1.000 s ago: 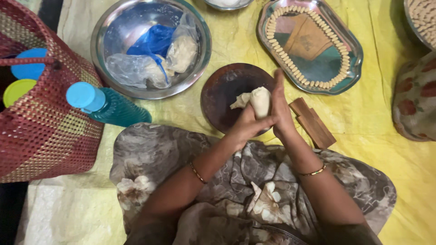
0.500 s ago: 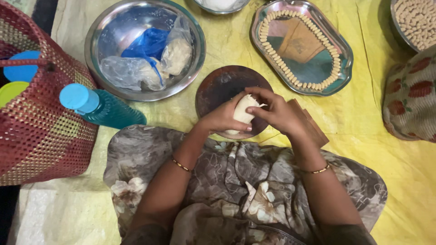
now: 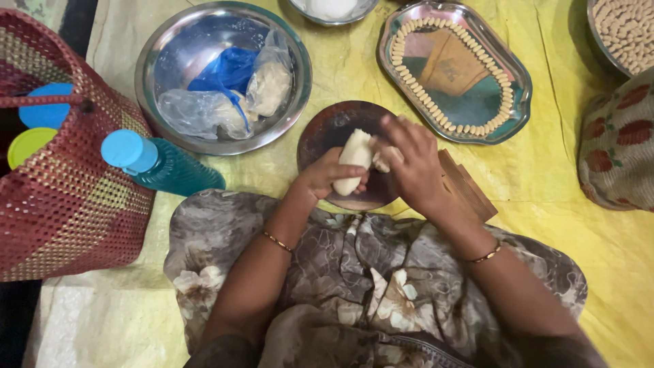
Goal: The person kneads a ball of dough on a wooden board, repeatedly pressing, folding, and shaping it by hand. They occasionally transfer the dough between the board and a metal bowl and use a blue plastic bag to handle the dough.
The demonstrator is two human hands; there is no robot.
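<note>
While both hands work at the centre of the frame, these are the weak spots:

Dough: the pale dough roll (image 3: 354, 163) sits over the round dark board (image 3: 340, 146), held from below and the left by the left hand (image 3: 325, 178), whose fingers are clamped around its lower end.
Right hand: the right hand (image 3: 415, 167) is closed on the roll's right side, fingertips pinching off a small piece (image 3: 383, 162).
Risk of tearing: a hard pinch could, I judge, pull away too large a lump or split the roll.
Risk of dropping: soft dough may slip from the left grip onto the patterned dress (image 3: 354, 279) or the yellow sheet (image 3: 545, 191).
Nearby things: the steel tray (image 3: 521, 102) rimmed with small dough pieces lies at upper right, near the right wrist; a careless swing could scatter them.
Bottle: the teal bottle (image 3: 163, 167) lies at left beside the red basket (image 3: 61, 197), clear of both elbows.
Bowl: the steel bowl (image 3: 157, 61) with plastic bags sits at upper left, apart from the hands.
</note>
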